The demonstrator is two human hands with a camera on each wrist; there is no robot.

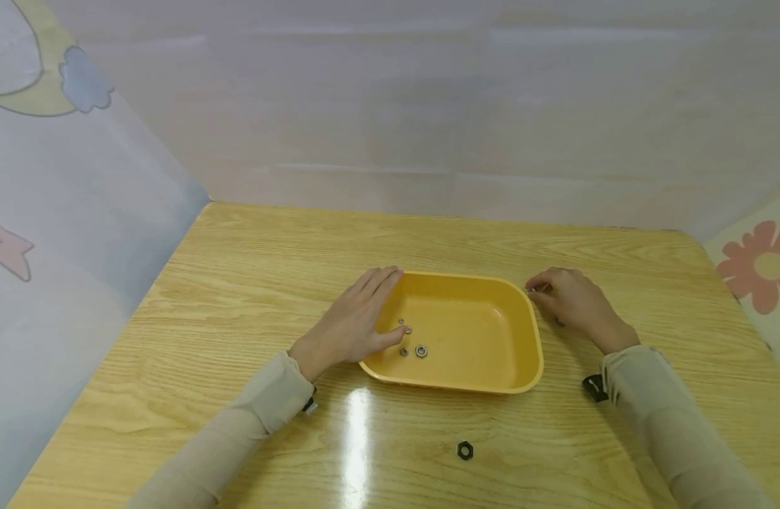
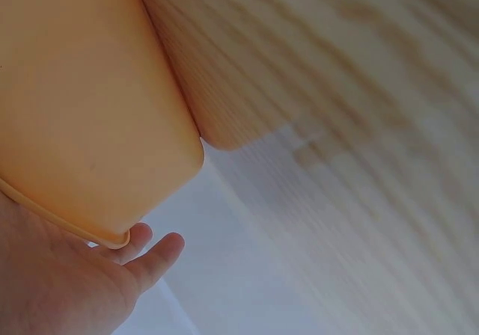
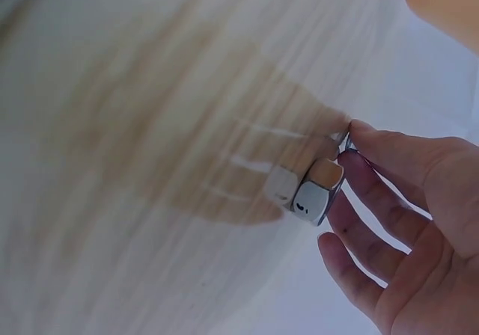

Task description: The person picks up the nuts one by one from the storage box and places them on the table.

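Left side free, middle blocked

I could pass along the left edge of the wooden tabletop [image 1: 237, 283]; the yellow rounded plastic tub [image 1: 469, 329] blocks its middle, the creased white sheet [image 1: 377, 120] its far edge.

Lettering, brands, numbers: none legible. Steel hex nut [image 3: 320, 191], right of the yellow plastic tray [image 1: 460, 325]: one small dark mark on a side face, unreadable. Black wrist-worn device [image 1: 593, 393], right of and nearer the viewer than the tray: small pale mark, likewise unreadable.
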